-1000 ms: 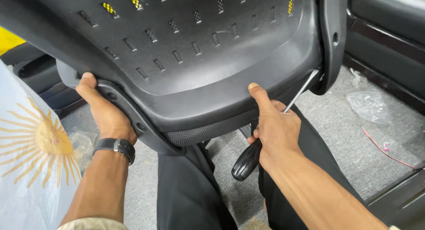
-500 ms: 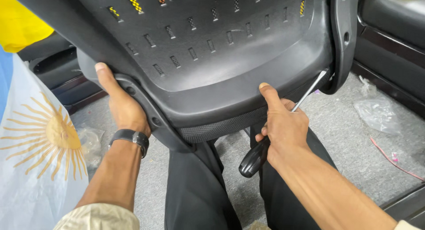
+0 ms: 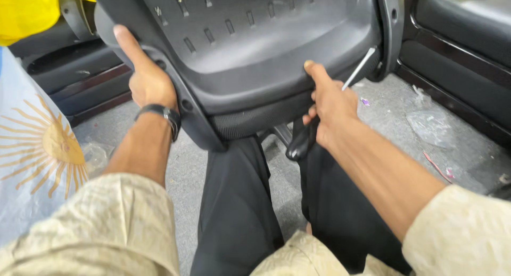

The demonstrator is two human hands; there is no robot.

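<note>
Chair seat shell (image 3: pixel 266 47), black plastic with rows of small slots, is tipped up in front of us above our knees, its lower edge over our black trousers (image 3: pixel 234 212). Our left hand (image 3: pixel 146 79) is closed around the shell's left rim, thumb up along the edge, fingers hidden behind. A black wristwatch (image 3: pixel 162 115) sits on that wrist. Our right hand (image 3: pixel 330 108) presses its thumb against the shell's bottom edge while the remaining fingers are wrapped on a screwdriver (image 3: pixel 324 114). The black handle pokes out below the palm and the metal shaft angles up and to the right, tip near the shell's lower right corner; we cannot tell if the tip touches. A black curved frame piece (image 3: pixel 391 31) runs down the shell's right side.

Cream patterned sleeves (image 3: pixel 106 228) cover both forearms near the camera. Grey floor (image 3: pixel 394 122) lies below, with a crumpled clear plastic bag (image 3: pixel 428 124) and small scraps to the right. A pale blue and white cloth with a gold sun emblem (image 3: pixel 37 148) is at left, yellow fabric (image 3: pixel 32 13) in the top left corner. More black chair parts (image 3: pixel 463 47) are at right.
</note>
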